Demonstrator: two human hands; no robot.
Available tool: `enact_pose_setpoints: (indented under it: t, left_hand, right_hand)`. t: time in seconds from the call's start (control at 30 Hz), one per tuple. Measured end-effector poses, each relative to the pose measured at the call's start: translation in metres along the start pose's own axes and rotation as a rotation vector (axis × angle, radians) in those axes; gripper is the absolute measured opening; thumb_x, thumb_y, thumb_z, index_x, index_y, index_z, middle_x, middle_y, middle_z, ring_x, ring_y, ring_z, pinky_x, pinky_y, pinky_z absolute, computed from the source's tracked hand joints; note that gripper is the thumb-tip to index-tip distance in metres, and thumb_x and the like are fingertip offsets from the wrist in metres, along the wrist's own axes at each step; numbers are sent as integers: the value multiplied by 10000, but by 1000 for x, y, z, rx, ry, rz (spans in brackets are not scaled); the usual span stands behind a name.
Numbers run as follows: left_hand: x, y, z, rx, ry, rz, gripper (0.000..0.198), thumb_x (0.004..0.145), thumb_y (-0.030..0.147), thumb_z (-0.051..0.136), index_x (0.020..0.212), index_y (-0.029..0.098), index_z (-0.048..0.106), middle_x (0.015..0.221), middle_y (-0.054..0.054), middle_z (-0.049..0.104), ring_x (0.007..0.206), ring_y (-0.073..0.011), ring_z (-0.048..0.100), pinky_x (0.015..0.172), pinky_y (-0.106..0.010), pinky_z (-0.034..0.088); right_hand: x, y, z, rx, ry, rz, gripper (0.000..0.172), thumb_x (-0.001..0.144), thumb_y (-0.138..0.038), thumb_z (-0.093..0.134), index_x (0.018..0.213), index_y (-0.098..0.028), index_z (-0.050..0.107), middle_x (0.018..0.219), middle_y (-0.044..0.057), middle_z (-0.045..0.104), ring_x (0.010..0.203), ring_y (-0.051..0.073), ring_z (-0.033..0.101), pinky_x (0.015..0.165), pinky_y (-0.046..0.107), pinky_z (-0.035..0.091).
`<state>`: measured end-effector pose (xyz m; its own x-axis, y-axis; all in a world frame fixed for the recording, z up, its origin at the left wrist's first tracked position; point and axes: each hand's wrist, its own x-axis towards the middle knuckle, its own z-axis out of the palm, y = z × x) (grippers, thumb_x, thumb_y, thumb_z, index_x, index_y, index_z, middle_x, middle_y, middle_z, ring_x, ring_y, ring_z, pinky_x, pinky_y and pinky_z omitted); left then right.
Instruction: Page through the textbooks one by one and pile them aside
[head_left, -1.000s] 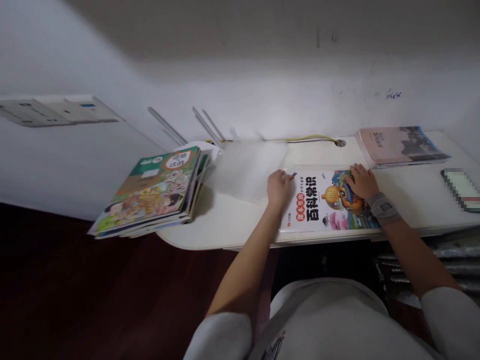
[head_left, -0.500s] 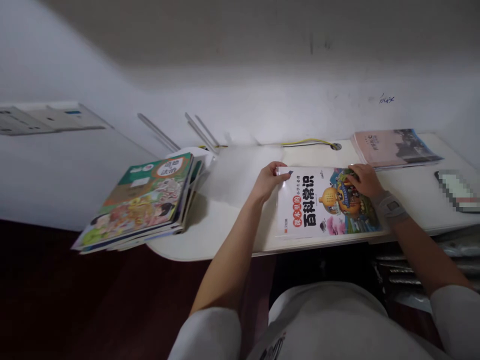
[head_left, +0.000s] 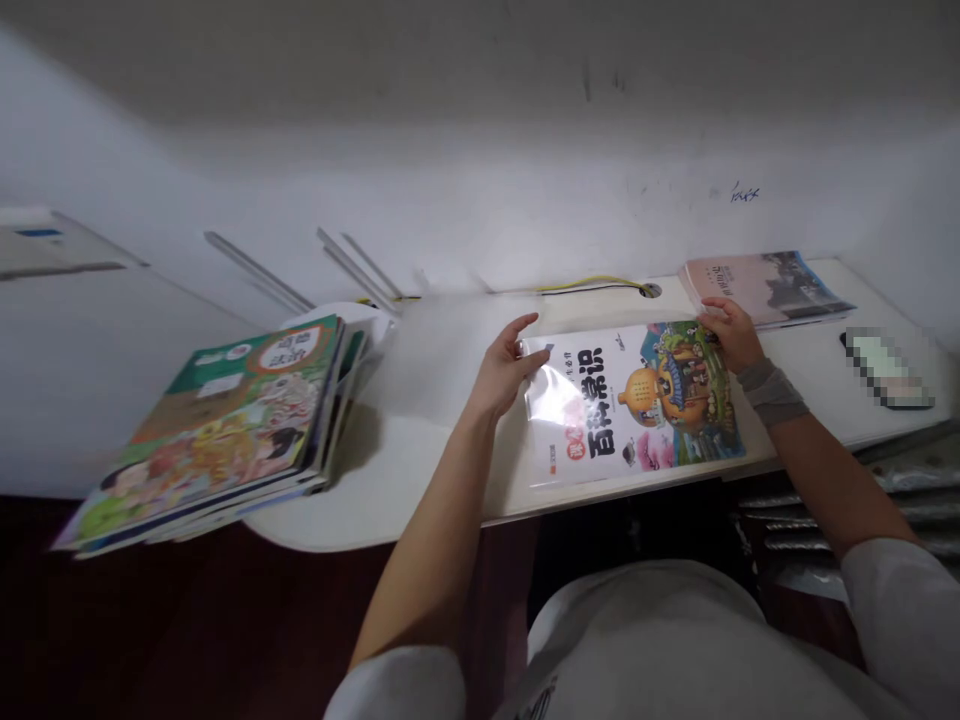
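Seemingly, book (head_left: 634,400) meets fingers (head_left: 721,304) at far corners.

Your book (head_left: 637,400) is white, printed with black and red lettering and an orange gourd house among green and pink. Your wristband (head_left: 775,392) is grey. The left stack's top cover (head_left: 225,410) mixes green, brown and multicoloured figures; the other booklet (head_left: 757,287) is pink, dark grey and blue. Your desk (head_left: 420,450) is white, the cable (head_left: 592,282) yellow.
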<state>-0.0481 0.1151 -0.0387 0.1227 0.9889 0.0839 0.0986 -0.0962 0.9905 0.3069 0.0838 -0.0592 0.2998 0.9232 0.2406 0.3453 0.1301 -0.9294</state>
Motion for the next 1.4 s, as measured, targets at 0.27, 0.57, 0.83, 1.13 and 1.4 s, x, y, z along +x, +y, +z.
enact_pose_setpoints:
  t: [0.27, 0.57, 0.83, 1.13, 1.4]
  left_hand:
    - [6, 8, -6, 59, -86, -73, 359, 541, 342, 783, 826, 142, 693, 669, -11, 645, 555, -96, 524, 527, -218, 391]
    - [7, 13, -6, -5, -142, -130, 352, 499, 414, 799, 650, 128, 660, 668, -51, 670, 621, -140, 571, 620, -273, 457]
    - [26, -19, 12, 341, 12, -306, 313, 606, 387, 731, 497, 174, 529, 449, -18, 530, 460, -154, 532, 482, -285, 423]
    - [31, -22, 20, 1022, 68, -179, 290, 630, 373, 732, 816, 172, 634, 764, -142, 661, 898, -346, 631, 749, -415, 482]
    - [14, -19, 103, 1241, -302, 289, 257, 891, 167, 414, 1017, 135, 636, 1014, -157, 606, 990, -269, 584, 839, -379, 450]
  right_hand:
    - [-2, -29, -20, -422, -209, -297, 390, 778, -508, 550, 879, -162, 701, 943, 103, 682, 889, 227, 605, 804, 358, 468]
    - [5, -36, -27, -405, -334, -212, 439, 759, -575, 522, 622, -162, 583, 579, -7, 513, 582, 123, 450, 567, 258, 351]
    - [17, 1, -5, -645, -274, 37, 486, 810, -536, 484, 464, -195, 471, 413, -35, 391, 484, 121, 431, 513, 256, 320]
    - [8, 9, 16, -1230, -164, 45, 465, 858, -529, 488, 945, -121, 694, 947, 194, 691, 868, 281, 627, 700, 348, 431]
    - [-23, -20, 79, -1179, -512, -494, 301, 923, -166, 373, 1083, -152, 628, 1059, 141, 621, 966, 244, 548, 840, 353, 382]
